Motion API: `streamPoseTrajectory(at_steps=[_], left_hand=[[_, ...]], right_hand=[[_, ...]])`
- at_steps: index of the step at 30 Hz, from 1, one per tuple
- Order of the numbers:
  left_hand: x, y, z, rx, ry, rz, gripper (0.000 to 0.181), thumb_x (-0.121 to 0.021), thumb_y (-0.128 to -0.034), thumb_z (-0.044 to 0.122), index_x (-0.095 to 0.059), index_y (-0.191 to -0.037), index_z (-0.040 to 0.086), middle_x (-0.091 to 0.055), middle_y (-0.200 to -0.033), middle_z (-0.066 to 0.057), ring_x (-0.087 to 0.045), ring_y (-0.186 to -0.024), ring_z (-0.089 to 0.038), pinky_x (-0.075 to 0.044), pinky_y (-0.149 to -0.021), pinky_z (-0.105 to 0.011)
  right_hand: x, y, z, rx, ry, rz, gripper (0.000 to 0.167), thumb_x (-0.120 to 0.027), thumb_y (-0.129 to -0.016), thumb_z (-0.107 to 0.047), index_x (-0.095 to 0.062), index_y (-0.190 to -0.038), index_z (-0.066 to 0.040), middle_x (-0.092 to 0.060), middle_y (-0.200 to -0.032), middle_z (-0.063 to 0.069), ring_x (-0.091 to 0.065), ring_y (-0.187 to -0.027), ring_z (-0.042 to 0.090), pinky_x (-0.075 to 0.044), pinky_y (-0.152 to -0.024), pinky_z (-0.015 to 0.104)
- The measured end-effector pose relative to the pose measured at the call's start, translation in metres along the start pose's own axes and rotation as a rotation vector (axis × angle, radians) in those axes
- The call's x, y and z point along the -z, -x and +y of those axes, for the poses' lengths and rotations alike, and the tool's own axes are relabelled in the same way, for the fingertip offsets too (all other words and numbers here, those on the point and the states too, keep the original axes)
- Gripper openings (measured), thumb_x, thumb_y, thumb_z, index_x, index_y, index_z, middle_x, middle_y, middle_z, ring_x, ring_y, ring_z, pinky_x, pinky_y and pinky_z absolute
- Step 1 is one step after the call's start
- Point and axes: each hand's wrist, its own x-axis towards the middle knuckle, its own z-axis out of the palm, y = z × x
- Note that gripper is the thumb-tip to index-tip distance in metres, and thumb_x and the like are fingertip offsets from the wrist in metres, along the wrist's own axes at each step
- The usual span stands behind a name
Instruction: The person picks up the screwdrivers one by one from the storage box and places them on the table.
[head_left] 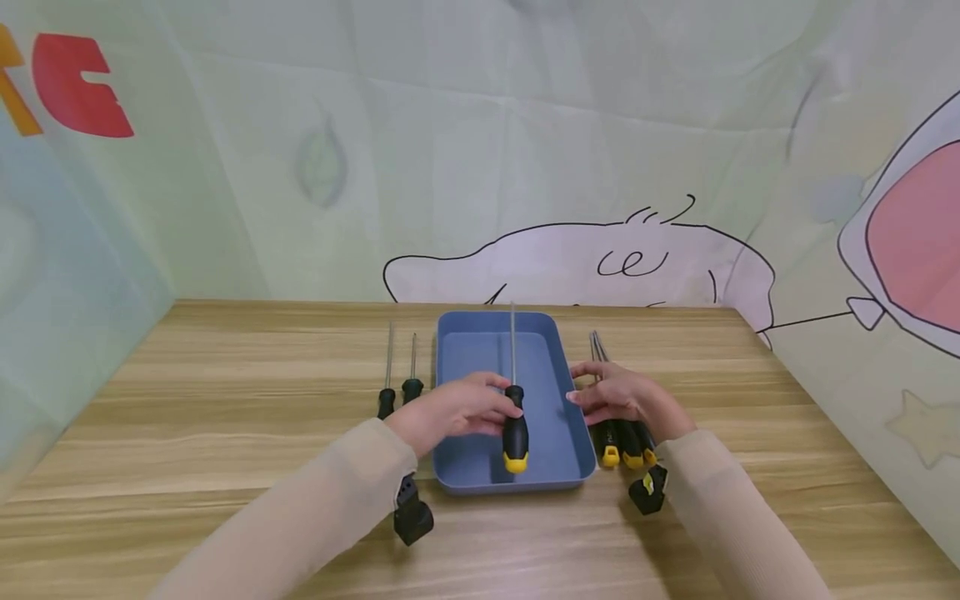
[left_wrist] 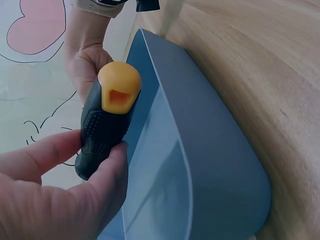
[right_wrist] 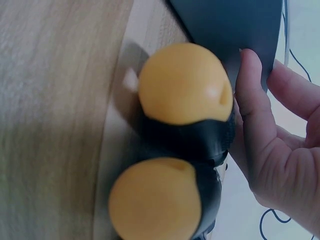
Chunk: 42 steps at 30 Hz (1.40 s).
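My left hand (head_left: 468, 406) pinches a screwdriver (head_left: 515, 433) by its black handle with a yellow end. The screwdriver is above the blue tray (head_left: 465, 482), its thin metal shaft pointing away toward the far rim. In the left wrist view, the thumb and fingers sit on either side of the black handle (left_wrist: 102, 132). My right hand (head_left: 618, 393) is at the tray's right side, fingers loosely bent. Its thumb (right_wrist: 252, 95) lies by the tray's outer wall (right_wrist: 230, 30) in the right wrist view. Several yellow-ended screwdrivers (head_left: 632, 454) lie beside and partly under this hand.
Two dark-handled screwdrivers (head_left: 386, 404) lie left of the tray, their handles partly hidden by my left hand and forearm. All stand on a wooden table (head_left: 225, 400). A printed cloth backdrop (head_left: 300, 167) rises behind the table and at both sides.
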Motion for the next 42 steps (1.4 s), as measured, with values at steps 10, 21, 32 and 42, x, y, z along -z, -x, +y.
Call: streamPoseTrajectory(at_steps=[10, 21, 32, 42], left_hand=[[0.013, 0.004, 0.001, -0.011, -0.004, -0.005, 0.058, -0.058, -0.0835, -0.012, -0.035, -0.136, -0.003, -0.045, -0.128, -0.032, -0.055, -0.109, -0.039, -0.049, -0.089, -0.045], [0.028, 0.014, 0.002, -0.027, 0.008, -0.013, 0.059, -0.056, -0.0844, -0.013, -0.031, -0.137, -0.005, -0.043, -0.129, -0.035, -0.053, -0.111, -0.04, -0.048, -0.091, -0.045], [0.042, 0.021, 0.001, -0.038, -0.01, 0.001, 0.059, -0.055, -0.0849, -0.012, -0.03, -0.137, -0.005, -0.043, -0.129, -0.035, -0.055, -0.107, -0.038, -0.048, -0.091, -0.043], [0.055, 0.026, 0.003, -0.036, -0.041, 0.021, 0.058, -0.057, -0.086, -0.008, -0.031, -0.138, -0.004, -0.046, -0.127, -0.032, -0.059, -0.098, -0.031, -0.049, -0.09, -0.042]], right_hand=[[0.001, 0.001, -0.001, 0.002, -0.006, 0.001, 0.052, -0.055, -0.092, -0.002, -0.03, -0.137, 0.004, -0.056, -0.09, 0.013, -0.058, -0.072, 0.018, -0.056, -0.069, 0.031], [0.0, 0.002, -0.002, 0.004, -0.01, -0.004, 0.053, -0.055, -0.092, -0.001, -0.03, -0.137, 0.004, -0.057, -0.09, 0.013, -0.059, -0.072, 0.018, -0.056, -0.069, 0.031], [0.0, 0.001, -0.001, 0.007, -0.005, -0.012, 0.053, -0.055, -0.092, -0.002, -0.029, -0.137, 0.004, -0.057, -0.09, 0.012, -0.059, -0.073, 0.017, -0.056, -0.069, 0.031], [-0.001, 0.001, -0.001, 0.015, -0.003, -0.012, 0.052, -0.055, -0.092, -0.002, -0.029, -0.137, 0.005, -0.056, -0.088, 0.012, -0.059, -0.071, 0.017, -0.056, -0.068, 0.03]])
